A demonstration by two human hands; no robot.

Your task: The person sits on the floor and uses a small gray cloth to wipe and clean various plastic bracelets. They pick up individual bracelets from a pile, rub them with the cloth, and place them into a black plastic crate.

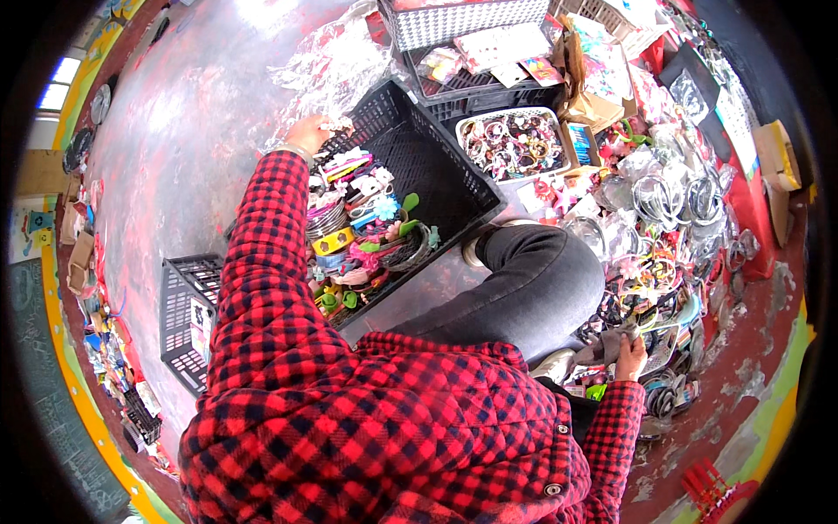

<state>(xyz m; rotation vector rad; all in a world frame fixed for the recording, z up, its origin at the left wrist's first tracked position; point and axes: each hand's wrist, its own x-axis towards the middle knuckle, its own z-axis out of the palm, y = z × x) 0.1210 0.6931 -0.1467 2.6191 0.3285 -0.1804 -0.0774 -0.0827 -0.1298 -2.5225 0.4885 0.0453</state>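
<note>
My left hand (310, 133) reaches to the far left edge of a large black plastic crate (447, 147). Its fingers are closed at a small whitish thing that I cannot make out. Below that hand, colourful headbands and hair ornaments (362, 214) fill the left side of the crate. A blue flower ornament (385, 207) and a yellow band (333, 241) show among them. My right hand (630, 356) is low at the right, over a heap of hair accessories. Its fingers are curled beside a dark grey cloth-like piece (604, 348); what they hold is unclear.
A white tray (559, 131) of small hair ties stands beyond the crate, next to an opened cardboard box (598, 112). Bagged headbands (663, 203) lie heaped at the right. Another black crate (179, 306) is at the left. My bent knee (567, 271) is between crate and heap.
</note>
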